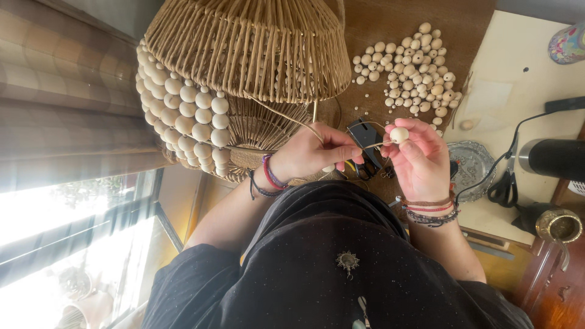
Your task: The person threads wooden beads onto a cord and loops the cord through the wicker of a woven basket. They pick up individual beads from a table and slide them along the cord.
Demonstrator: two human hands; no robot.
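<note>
Cream bead, tan wicker shade

Brown wooden table, bright sunlit window beside plaid curtain

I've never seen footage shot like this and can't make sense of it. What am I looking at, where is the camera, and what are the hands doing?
There is one picture, taken by a camera worn on a person's head, looking straight down, so you see their dark top and both forearms. The left hand pinches a thin cane strand that comes from the woven rattan lampshade, whose side carries rows of pale wooden beads. The right hand holds a single round wooden bead at its fingertips, against the strand's end. On the brown table lies a pile of loose beads. To the right are black scissors and a small silver dish.
</note>
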